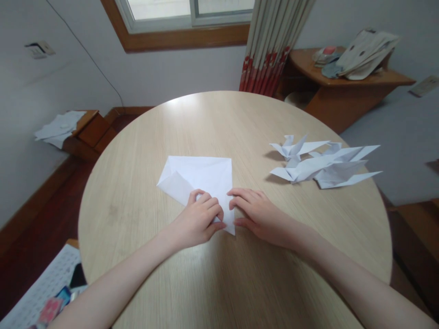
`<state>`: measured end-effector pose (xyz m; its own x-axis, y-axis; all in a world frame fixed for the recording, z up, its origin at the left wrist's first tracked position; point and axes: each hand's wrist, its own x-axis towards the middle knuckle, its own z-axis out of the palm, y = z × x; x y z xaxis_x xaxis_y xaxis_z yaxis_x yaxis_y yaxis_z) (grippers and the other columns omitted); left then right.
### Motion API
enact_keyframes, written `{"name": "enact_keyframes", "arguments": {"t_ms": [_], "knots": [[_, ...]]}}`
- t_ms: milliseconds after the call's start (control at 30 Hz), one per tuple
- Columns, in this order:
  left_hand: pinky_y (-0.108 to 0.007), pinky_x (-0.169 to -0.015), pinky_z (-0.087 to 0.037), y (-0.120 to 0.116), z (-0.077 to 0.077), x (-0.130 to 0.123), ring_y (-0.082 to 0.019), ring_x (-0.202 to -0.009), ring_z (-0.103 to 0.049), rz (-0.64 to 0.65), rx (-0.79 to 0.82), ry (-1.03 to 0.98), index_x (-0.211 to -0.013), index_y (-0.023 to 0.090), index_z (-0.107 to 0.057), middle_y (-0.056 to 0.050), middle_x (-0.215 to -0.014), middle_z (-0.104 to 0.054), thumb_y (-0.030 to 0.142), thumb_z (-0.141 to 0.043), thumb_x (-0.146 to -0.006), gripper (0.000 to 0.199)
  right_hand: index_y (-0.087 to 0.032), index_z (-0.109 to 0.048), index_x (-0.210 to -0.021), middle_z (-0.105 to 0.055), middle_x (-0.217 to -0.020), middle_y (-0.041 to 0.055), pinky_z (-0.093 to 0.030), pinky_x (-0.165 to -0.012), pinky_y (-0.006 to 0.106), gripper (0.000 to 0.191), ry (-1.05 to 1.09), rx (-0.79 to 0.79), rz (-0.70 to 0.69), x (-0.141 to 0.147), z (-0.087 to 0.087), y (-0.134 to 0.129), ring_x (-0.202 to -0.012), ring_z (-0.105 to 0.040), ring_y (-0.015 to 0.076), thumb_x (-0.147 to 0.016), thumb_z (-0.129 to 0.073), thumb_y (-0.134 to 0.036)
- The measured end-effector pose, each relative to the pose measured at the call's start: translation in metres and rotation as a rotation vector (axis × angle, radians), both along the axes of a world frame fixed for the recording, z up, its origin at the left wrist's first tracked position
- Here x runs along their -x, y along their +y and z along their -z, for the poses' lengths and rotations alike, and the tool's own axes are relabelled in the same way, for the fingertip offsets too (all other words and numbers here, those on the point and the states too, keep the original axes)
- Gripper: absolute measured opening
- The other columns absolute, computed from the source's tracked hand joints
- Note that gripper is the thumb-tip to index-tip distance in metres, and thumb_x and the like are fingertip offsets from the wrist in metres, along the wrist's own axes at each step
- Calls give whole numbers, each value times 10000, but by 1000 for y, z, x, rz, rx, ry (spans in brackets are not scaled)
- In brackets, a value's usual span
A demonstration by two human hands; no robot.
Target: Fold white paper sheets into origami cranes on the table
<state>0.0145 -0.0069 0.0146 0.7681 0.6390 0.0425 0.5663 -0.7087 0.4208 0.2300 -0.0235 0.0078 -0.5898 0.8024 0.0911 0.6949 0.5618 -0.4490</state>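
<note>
A sheet of white paper [209,171] lies partly folded on the round wooden table, with a flap turned over at its left side and a pointed corner towards me. My left hand [204,219] rests on its lower part, fingers curled onto the paper and thumb close to the index finger; the edge under them is partly hidden. At the paper's right edge is my right hand [252,210], its bent fingers and thumb apart, the fingertips at the edge. Several folded white paper birds [325,164] sit together to the right, beyond my right hand.
The round table [137,151] fills the middle. Behind it are a window [192,23], a curtain [265,50] and a corner shelf [360,84] with a bag. Left stands a small cabinet [92,132] with papers; a side surface [44,278] holds small items.
</note>
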Motion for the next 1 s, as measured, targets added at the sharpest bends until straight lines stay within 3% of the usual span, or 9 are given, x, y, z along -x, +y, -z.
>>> {"name": "enact_keyframes", "arguments": {"t_ms": [133,300,400,467,600,1000], "knots": [[-410,-977,-247,1,-1,0,-187,-940,-524,2,15,-3,-856,199,-548,8,-888,-613,247,-582,-898,72,-173,-592,-968,-588,-1228,146,-432,-920,456,153,-5,-51,-11,-5,-3,-1,-1137,-539,274,-833,-581,-102],[-381,-895,-315,2,-6,4,-189,-924,-537,33,36,46,-877,192,-555,-6,-900,-617,210,-520,-930,66,-182,-642,-935,-673,-961,98,-498,-746,381,198,-68,-124,-10,-5,-28,-31,-847,-615,221,-895,-465,-103],[-353,-804,-357,1,-10,7,-198,-896,-548,40,46,108,-883,185,-552,-18,-900,-617,211,-523,-929,61,-175,-645,-1084,-692,-1079,101,-533,-780,365,303,-75,-167,-80,4,-33,-60,-946,-635,221,-910,-414,-87],[-329,-738,-375,0,-12,8,-199,-862,-554,44,57,134,-881,182,-552,-27,-898,-618,218,-537,-921,56,-165,-623,-1184,-666,-1209,104,-541,-844,372,376,-81,-246,-79,11,-28,-75,-1068,-616,226,-912,-379,-77],[-310,-691,-398,-4,-13,10,-194,-811,-563,65,77,161,-858,180,-557,-26,-865,-622,204,-554,-909,57,-107,-589,-1264,-636,-1272,119,-569,-843,386,410,-129,-321,12,18,-11,-93,-1136,-601,242,-923,-360,-106],[-289,-649,-409,-5,-17,9,-179,-756,-581,8,152,171,-804,182,-562,-9,-817,-615,242,-590,-890,108,-107,-530,-1327,-619,-1289,132,-557,-875,365,411,-106,-276,157,26,6,-108,-1150,-587,235,-955,-372,-185]]}}
